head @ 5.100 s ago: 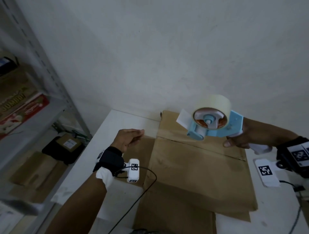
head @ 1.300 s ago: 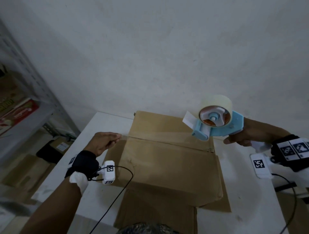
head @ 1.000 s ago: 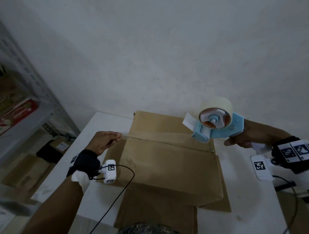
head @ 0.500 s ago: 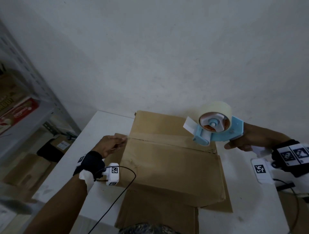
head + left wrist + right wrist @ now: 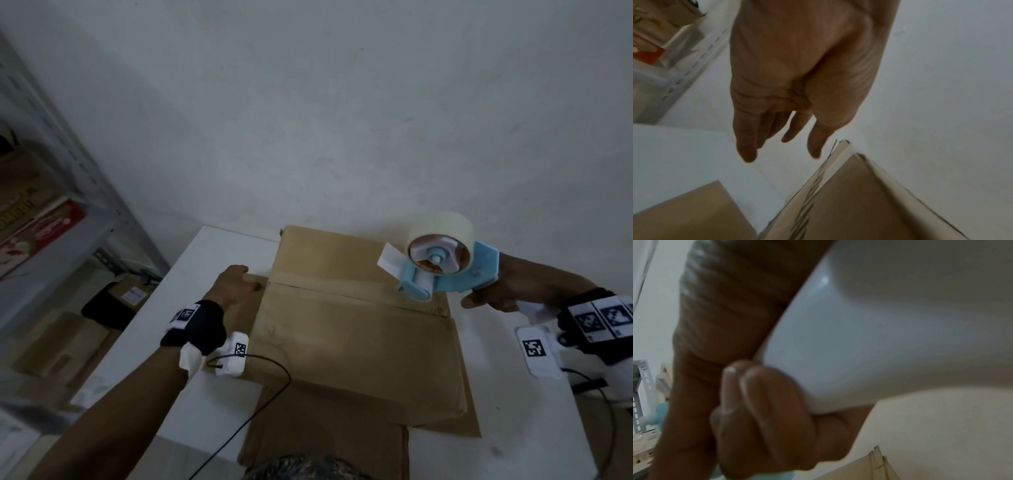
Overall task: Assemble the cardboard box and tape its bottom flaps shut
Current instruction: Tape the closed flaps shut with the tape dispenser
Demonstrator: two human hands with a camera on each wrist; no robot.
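Cardboard box flat on the worktop between both hands, left hand loose-fingered at its near edge, right hand gripping the tape dispenser just above its seam.

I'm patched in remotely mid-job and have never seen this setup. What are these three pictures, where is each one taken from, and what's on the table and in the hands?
There is no machine here: a person works with two bare hands and wears three cameras. The big picture comes from the head and looks down at a white table. On it stands a brown cardboard box with its closed flaps facing up and a strip of tape along the seam. The left hand rests at the box's left edge; the left wrist picture looks along that hand and shows straight fingers holding nothing. The right hand has its grip on a light blue tape dispenser held just above the box's right end. The right wrist picture shows fingers curled round the white handle. A metal shelf stands at the left.
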